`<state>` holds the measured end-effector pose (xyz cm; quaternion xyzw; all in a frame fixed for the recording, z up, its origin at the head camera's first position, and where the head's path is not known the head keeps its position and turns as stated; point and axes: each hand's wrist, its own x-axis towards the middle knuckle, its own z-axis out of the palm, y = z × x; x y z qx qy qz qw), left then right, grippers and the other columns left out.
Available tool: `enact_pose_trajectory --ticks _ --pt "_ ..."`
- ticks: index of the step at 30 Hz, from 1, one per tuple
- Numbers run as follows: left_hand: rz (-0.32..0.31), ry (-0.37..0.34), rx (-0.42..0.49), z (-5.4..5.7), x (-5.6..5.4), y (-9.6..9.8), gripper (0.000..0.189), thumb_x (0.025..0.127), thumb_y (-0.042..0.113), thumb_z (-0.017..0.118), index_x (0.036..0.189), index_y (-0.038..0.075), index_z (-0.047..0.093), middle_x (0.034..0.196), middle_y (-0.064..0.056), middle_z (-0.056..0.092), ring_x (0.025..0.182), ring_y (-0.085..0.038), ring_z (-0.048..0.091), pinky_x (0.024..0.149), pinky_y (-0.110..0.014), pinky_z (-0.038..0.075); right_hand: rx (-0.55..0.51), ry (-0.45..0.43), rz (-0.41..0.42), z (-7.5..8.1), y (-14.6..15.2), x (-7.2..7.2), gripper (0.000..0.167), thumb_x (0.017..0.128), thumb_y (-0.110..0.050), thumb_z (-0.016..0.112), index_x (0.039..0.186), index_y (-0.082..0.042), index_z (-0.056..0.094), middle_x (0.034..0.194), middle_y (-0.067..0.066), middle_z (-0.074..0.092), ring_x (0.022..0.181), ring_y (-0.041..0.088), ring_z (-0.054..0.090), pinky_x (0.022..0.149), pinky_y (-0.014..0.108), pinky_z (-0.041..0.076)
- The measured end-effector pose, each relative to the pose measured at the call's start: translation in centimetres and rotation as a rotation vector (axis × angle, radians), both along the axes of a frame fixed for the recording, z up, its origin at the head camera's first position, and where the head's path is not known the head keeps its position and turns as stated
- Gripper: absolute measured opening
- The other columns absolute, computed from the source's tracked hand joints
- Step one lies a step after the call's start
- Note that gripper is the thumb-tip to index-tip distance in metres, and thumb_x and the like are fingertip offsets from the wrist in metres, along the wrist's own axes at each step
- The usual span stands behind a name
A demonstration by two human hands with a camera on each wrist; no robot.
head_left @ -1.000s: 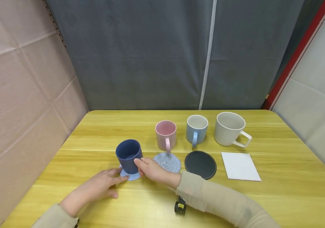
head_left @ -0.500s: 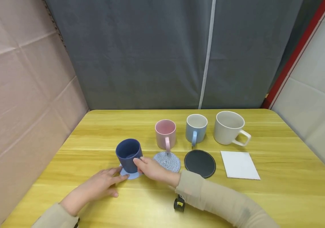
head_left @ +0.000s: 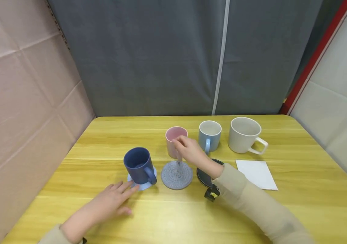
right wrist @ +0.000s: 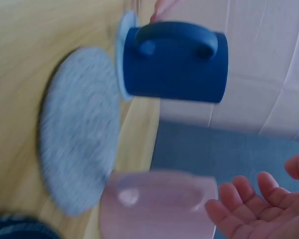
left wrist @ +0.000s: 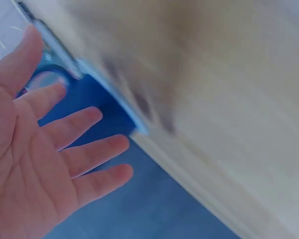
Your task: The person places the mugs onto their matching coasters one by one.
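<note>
A navy mug (head_left: 135, 171) stands upright on a light blue coaster (head_left: 145, 186), its handle turned to the front right. Beside that coaster's near edge is my left hand (head_left: 104, 205), its fingers spread and holding nothing. My right hand (head_left: 195, 156) is at the pink mug (head_left: 171, 149), its fingertips in front of the rim and partly covering the handle. In the right wrist view those fingers (right wrist: 244, 189) curve loosely, apart from the pink mug (right wrist: 149, 209). A speckled grey round coaster (head_left: 176, 179) lies just before the pink mug.
To the right stand a light blue mug (head_left: 212, 142) and a large off-white mug (head_left: 241, 139). A black round coaster (head_left: 203, 177) and a white square coaster (head_left: 257, 169) lie before them, partly under the right forearm. A grey curtain (head_left: 149, 61) hangs behind the table.
My right hand has let go of the navy mug's handle and moved right and up to the pink mug. The left hand has shifted slightly; the navy mug stays in place.
</note>
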<state>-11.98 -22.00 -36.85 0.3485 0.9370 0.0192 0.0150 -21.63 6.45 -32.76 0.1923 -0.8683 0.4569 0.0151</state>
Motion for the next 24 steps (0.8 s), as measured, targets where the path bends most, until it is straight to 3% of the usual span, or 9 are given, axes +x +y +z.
enact_pose_trajectory --ticks 6,10,15,24 --pt "-0.087 0.052 -0.039 0.7 1.1 2.1 0.069 0.079 0.052 0.057 0.134 0.012 0.046 0.130 -0.015 0.051 0.111 -0.035 0.053 0.086 -0.053 0.045 0.013 -0.072 -0.058 -0.7 1.7 -0.6 0.029 0.096 -0.029 0.046 0.101 -0.003 0.059 0.090 0.009 0.061 0.076 0.018 0.050 0.065 0.027 0.043" --pt "-0.162 0.026 0.006 0.8 1.2 3.6 0.067 0.082 0.050 0.056 0.133 0.008 0.046 0.132 -0.013 0.050 0.116 -0.031 0.051 0.090 -0.050 0.044 0.033 -0.185 -0.090 -1.4 1.9 -0.8 0.032 0.095 -0.032 0.046 0.105 -0.004 0.058 0.100 0.010 0.062 0.087 0.020 0.054 0.077 0.034 0.047" --pt "-0.195 -0.004 0.026 0.4 0.8 5.9 0.067 0.084 0.046 0.056 0.136 0.007 0.042 0.138 -0.015 0.043 0.124 -0.031 0.044 0.097 -0.046 0.041 -0.012 -0.319 -0.078 -2.6 1.7 -1.4 0.036 0.095 -0.034 0.045 0.107 -0.004 0.059 0.110 0.011 0.061 0.099 0.022 0.055 0.085 0.038 0.047" --pt "-0.101 0.026 -0.029 -1.0 0.7 10.1 0.076 0.083 0.053 0.054 0.138 0.003 0.037 0.144 -0.021 0.032 0.130 -0.039 0.033 0.101 -0.047 0.036 -0.152 -0.423 -0.104 -4.3 0.6 -1.6 0.037 0.094 -0.029 0.045 0.108 0.001 0.062 0.110 0.011 0.061 0.099 0.022 0.056 0.086 0.038 0.048"
